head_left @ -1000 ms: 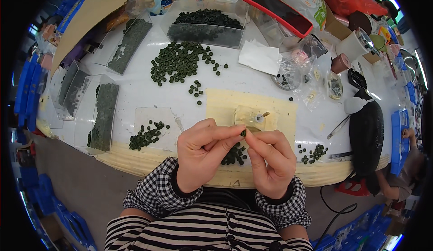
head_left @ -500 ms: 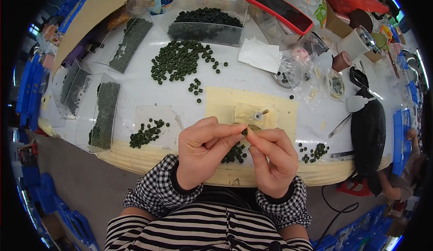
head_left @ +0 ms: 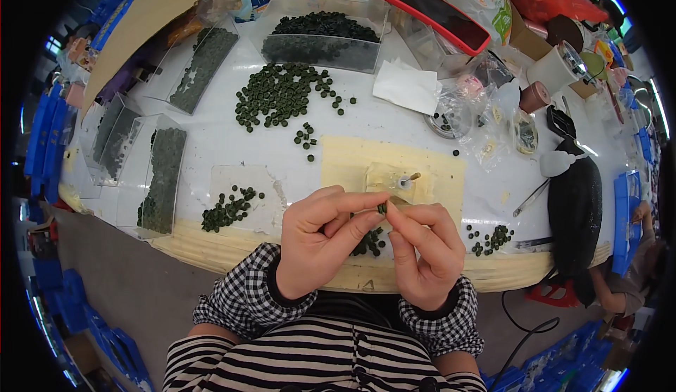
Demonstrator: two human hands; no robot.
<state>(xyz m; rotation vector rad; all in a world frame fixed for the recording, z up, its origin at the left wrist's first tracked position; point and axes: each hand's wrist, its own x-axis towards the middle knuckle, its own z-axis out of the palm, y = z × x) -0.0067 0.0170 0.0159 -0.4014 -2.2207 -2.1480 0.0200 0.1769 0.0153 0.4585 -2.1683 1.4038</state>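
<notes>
Two bare hands meet low over the desk (head_left: 394, 130), and between their fingertips sits one small, dark green, rounded bead (head_left: 382, 209). From where I stand, the left hand (head_left: 315, 243) has the bead in a thumb-and-forefinger pinch, while the right hand (head_left: 428, 250) brings its fingertips against the near-right side; I cannot tell whether the right is gripping too or only steadying. Just now the left thumb has dropped slightly away from its forefinger, so a touch more of the green shows. Otherwise both wrists stay nearly where they were. I take that as a small change of grip on the same bead, with the handling unfinished. Partly hidden beneath the fingers lies a loose heap of matching dark green beads (head_left: 371, 243). Just beyond is a cream-coloured block with a short upright post (head_left: 403, 181), resting untouched on a pale yellow rectangular sheet (head_left: 343, 165).
</notes>
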